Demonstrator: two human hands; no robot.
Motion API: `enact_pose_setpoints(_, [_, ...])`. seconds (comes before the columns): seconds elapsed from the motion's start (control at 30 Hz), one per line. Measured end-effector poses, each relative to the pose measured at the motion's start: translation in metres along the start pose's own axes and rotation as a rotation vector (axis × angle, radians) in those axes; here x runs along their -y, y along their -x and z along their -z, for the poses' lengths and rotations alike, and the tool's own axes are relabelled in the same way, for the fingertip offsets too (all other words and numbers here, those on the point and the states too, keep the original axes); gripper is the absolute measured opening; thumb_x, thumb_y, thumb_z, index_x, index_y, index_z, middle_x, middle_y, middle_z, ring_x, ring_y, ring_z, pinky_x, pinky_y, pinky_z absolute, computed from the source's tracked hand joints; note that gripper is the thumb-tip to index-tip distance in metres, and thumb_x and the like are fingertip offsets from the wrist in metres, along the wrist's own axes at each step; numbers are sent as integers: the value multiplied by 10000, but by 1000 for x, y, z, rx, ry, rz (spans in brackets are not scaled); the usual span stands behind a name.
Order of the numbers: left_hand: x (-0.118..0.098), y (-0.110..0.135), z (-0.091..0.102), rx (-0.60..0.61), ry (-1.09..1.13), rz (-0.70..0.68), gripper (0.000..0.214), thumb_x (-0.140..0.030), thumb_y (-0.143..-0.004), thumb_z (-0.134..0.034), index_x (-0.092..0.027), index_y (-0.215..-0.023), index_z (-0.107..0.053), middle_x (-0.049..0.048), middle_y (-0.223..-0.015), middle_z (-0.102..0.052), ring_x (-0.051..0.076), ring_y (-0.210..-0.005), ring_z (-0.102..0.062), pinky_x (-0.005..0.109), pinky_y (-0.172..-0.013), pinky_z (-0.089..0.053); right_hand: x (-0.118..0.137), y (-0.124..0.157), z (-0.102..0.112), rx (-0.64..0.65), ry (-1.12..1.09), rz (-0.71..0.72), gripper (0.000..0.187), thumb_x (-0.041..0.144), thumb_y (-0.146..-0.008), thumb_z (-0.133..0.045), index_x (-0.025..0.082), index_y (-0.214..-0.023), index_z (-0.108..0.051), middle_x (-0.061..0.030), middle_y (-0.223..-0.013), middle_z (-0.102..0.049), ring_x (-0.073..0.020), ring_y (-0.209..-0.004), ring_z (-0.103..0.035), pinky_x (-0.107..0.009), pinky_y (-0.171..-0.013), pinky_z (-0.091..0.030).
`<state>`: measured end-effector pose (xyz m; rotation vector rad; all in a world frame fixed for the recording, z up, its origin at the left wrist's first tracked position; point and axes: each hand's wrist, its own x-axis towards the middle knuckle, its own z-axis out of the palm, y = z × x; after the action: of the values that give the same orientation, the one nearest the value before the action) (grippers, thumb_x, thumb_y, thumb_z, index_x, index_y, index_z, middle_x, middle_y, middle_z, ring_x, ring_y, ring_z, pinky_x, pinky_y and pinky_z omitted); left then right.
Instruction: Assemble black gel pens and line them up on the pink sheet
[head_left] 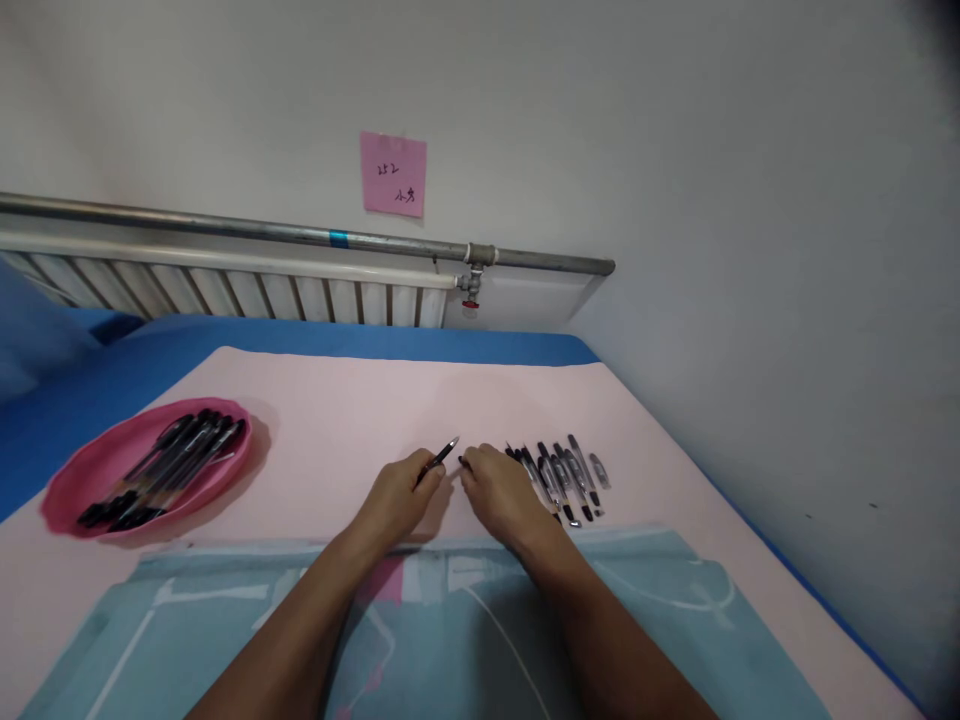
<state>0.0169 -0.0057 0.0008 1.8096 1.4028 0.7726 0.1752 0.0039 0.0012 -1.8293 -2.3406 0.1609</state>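
My left hand is closed around a black pen, whose silvery tip points up and to the right. Just to its right, my right hand is closed too, with the dark end of a small black piece showing at its fingertips; most of that piece is hidden, so its kind is unclear. Beside the right hand, several clear and black pen parts lie spread on the pink surface. Off to the left, a pink plastic basket holds several black pens.
A pale pink sheet covers the blue-edged table. Teal patterned cloth lies along the near side. Behind stand a white radiator, a metal pipe and a red-handled valve. A wall bounds the right side.
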Motion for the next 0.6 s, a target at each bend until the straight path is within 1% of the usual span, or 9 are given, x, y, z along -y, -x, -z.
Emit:
enact_pose_setpoints(0.07, [0, 0, 0, 8, 4, -11, 192, -330, -805, -417, -197, -746, -541, -28, -590, -499, 127, -569, -457, 220, -568, -297, 5, 3, -2, 47, 103, 8, 170, 166, -819, -413, 165, -913, -555, -102, -922, -596, -195, -805, -583, -282, -659, -373])
enact_pose_setpoints(0.13, [1, 0, -1, 16, 11, -13, 194, -335, -804, -417, -198, -736, -538, -29, -583, -490, 128, -568, -452, 221, -568, -296, 9, 3, -3, 77, 144, -4, 193, 142, -816, -408, 166, -956, -538, -108, -955, -588, -201, -805, -591, -284, -647, -380])
enact_pose_setpoints(0.27, [3, -1, -2, 16, 7, -14, 197, -337, -803, -413, -198, -735, -536, -34, -562, -469, 127, -553, -437, 222, -563, -291, 13, 3, -2, 126, 138, -42, 203, 145, -821, -401, 141, -961, -547, -132, -944, -604, -224, -821, -601, -300, -644, -393])
enact_pose_setpoints(0.37, [4, -2, -3, 16, -6, -25, 199, -332, -804, -411, -196, -725, -533, -32, -560, -473, 127, -550, -439, 221, -555, -288, 14, 4, -5, 126, 118, -42, 198, 170, -819, -407, 133, -921, -573, -136, -947, -608, -225, -818, -605, -300, -648, -395])
enact_pose_setpoints(0.43, [5, -2, -3, 20, -13, -29, 199, -329, -806, -411, -194, -720, -531, -31, -566, -480, 126, -554, -444, 220, -556, -288, 13, 4, -7, 102, 104, -25, 189, 184, -809, -417, 134, -898, -577, -137, -951, -606, -219, -799, -604, -300, -642, -394])
enact_pose_setpoints(0.5, [5, -2, -3, 27, -14, -26, 196, -328, -806, -413, -194, -727, -533, -32, -570, -482, 126, -556, -446, 219, -557, -288, 10, 3, -7, 44, 33, -8, 163, 192, -791, -437, 142, -865, -573, -127, -906, -617, -210, -781, -598, -300, -645, -394])
enact_pose_setpoints(0.57, [4, -1, -2, 26, -13, -16, 195, -331, -805, -416, -194, -742, -540, -35, -564, -475, 124, -548, -439, 217, -549, -281, 4, -2, -6, -63, -169, -44, 134, 182, -764, -452, 158, -822, -570, -93, -822, -629, -186, -747, -587, -289, -648, -396])
enact_pose_setpoints(0.6, [4, -1, -1, 25, -15, -9, 196, -333, -806, -417, -194, -750, -544, -38, -559, -471, 123, -542, -435, 216, -543, -276, 1, -5, -4, -132, -332, -90, 127, 184, -751, -457, 167, -811, -568, -66, -767, -628, -170, -709, -580, -280, -635, -400])
